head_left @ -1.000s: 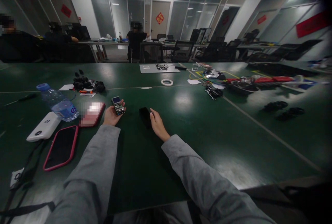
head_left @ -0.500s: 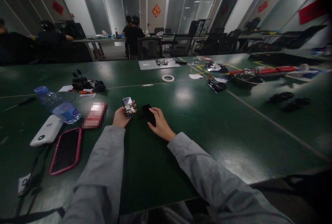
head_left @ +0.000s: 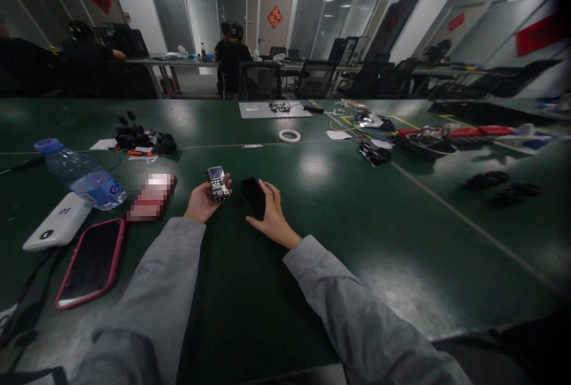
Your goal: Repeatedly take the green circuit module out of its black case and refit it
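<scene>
My left hand (head_left: 198, 204) is closed around a small electronic gadget (head_left: 217, 184) with a square screen at its top and silvery parts below. The gadget is tilted up, screen towards me. Just right of it, my right hand (head_left: 275, 219) grips a dark, box-shaped object (head_left: 252, 194) low over the green table. Its fingers run along the object's right side, and the thumb is at the near end. The object is too dark to make out its kind. A small gap separates the two held things.
Left of my arm are a red-cased phone (head_left: 93, 263), a white power bank (head_left: 57, 222), a water bottle (head_left: 82, 177) and a blurred pink item (head_left: 151, 197). Farther off lie black parts (head_left: 145, 141), a tape roll (head_left: 289, 135) and a grey board (head_left: 250, 110). People sit beyond.
My right hand has shifted its fingers to the dark object's right side, with the thumb spread lower. My left hand still holds the gadget. The whole view has turned slightly.
</scene>
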Demonstrator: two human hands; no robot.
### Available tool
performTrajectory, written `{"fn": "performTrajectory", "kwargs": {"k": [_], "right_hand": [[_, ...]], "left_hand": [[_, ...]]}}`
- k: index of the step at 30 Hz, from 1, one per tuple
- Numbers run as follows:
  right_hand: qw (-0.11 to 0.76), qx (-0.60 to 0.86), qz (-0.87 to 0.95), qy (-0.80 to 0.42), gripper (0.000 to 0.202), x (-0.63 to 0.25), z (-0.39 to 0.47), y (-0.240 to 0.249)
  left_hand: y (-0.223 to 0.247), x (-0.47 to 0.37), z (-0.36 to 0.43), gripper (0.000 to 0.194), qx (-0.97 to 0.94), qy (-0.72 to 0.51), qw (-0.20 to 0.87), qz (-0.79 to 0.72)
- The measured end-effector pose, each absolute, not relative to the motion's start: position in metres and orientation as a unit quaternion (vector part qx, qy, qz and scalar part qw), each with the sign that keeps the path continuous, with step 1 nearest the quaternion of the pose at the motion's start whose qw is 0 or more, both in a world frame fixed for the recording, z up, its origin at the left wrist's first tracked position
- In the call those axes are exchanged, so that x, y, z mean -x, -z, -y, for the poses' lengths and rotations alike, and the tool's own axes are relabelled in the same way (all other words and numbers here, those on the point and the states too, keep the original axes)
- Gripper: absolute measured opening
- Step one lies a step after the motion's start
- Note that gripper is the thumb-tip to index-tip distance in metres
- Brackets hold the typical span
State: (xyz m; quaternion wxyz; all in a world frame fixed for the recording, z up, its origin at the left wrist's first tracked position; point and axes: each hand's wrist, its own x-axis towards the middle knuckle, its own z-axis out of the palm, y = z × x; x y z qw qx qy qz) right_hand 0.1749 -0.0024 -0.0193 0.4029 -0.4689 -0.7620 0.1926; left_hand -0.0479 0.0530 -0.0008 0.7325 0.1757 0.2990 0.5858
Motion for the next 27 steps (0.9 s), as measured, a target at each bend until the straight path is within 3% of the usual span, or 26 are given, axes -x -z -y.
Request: {"fn": "performTrajectory", "kwargs": {"k": [8, 18, 23, 27], "right_hand": [[0.410, 0.488, 0.749, -0.181, 0.082, -0.174, 0.000, 0.020], [0.441, 0.520, 0.727, -0.089, 0.071, -0.168, 0.017, 0.001], [0.494, 0.457, 0.740, -0.015, 0.054, -0.154, 0.034, -0.008], [0.445, 0.322, 0.836, 0.003, 0.049, -0.145, 0.044, -0.004]], "left_hand": [[-0.005, 0.045, -0.048, 0.050, -0.178, -0.581, 0.733, -0.307], [0.001, 0.035, -0.042, 0.041, -0.160, -0.586, 0.730, -0.315], [-0.007, 0.021, -0.030, 0.037, -0.177, -0.562, 0.739, -0.327], [-0.011, 0.021, -0.028, 0.036, -0.147, -0.541, 0.758, -0.333]]}}
